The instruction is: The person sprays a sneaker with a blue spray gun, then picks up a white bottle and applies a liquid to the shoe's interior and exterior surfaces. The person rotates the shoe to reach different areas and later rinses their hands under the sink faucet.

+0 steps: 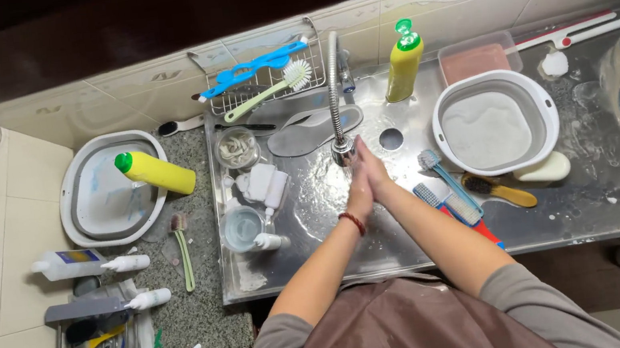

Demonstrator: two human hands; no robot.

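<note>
Here, left hand (358, 191) pressed against right hand (374, 169) under faucet (336, 106).

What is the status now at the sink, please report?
Left hand and right hand pressed together under faucet head, holding nothing. Insole lies behind. Nothing between hands and faucet.

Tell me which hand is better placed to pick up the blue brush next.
Probably the right hand. Both hands are pressed together under the faucet, but the blue brush lies just to the right of them, on the right arm's side, so the left hand would have to cross over.
</note>
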